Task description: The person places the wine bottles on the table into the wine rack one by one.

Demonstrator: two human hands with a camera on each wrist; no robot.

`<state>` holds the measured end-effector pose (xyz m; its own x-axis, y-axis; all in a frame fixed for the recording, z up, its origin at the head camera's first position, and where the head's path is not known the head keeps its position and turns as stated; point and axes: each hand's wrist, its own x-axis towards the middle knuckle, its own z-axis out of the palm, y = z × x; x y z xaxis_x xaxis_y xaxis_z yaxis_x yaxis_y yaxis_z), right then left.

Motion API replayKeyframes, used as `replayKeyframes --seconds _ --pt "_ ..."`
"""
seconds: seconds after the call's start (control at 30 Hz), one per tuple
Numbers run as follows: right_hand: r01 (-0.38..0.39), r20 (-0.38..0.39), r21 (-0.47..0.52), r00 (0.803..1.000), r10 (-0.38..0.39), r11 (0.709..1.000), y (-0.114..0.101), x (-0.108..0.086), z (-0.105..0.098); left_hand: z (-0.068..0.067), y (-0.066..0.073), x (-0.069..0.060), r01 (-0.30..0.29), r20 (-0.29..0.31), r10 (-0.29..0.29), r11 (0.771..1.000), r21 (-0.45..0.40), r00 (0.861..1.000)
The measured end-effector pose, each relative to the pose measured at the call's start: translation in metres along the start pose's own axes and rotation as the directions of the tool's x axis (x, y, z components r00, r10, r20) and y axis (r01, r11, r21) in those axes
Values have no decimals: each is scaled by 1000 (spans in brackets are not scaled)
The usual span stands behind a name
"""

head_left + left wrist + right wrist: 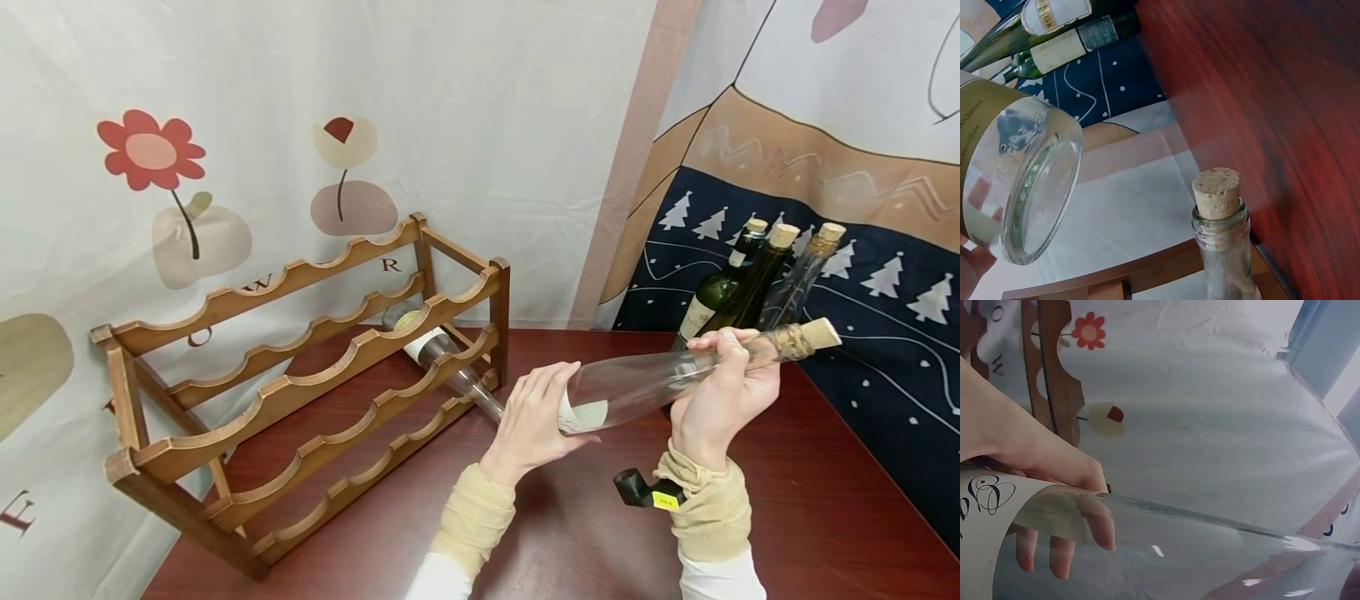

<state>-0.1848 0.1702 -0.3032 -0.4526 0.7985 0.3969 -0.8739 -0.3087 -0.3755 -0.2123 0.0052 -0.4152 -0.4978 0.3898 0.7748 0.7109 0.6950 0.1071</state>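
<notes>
Both hands hold a clear glass bottle point(637, 385) aslant above the table, its corked neck up to the right. The left hand point(531, 421) grips the labelled base end, fingers over the top and thumb below. Around the neck, just below the cork point(821, 333), curl the fingers of the right hand point(723, 392). The bottle's round base point(1044, 187) faces the left wrist view. In the right wrist view the left hand point(1041, 456) lies over the label point(997, 506), its fingertips seen through the glass.
A wooden rack point(315, 442) stands at the left, with one clear bottle point(450, 358) lying in its lower right part, cork outward point(1216, 194). Several corked bottles point(738, 283) stand at the back right. A black pipe-shaped object point(633, 487) is near the right wrist.
</notes>
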Motion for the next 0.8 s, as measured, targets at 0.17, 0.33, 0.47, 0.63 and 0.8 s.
replayKeyframes --seconds 0.17,0.33,0.47,0.63,0.8 --pt "5 3 1 1000 -5 1000 0 0 0 2 2 0 8 -24 -7 999 32 1000" --pt "7 7 -6 1000 -7 1000 1 0 -2 2 2 1 15 -31 -13 999 50 999" --pt "5 7 -16 1000 -4 1000 1 0 -3 2 2 0 12 -31 -10 998 60 999" --pt "-5 13 -24 1000 5 1000 0 -1 -3 2 2 0 5 -51 -2 998 64 999" --pt "-17 25 -29 1000 18 999 0 -1 -4 1 3 0 3 -66 1 998 70 998"
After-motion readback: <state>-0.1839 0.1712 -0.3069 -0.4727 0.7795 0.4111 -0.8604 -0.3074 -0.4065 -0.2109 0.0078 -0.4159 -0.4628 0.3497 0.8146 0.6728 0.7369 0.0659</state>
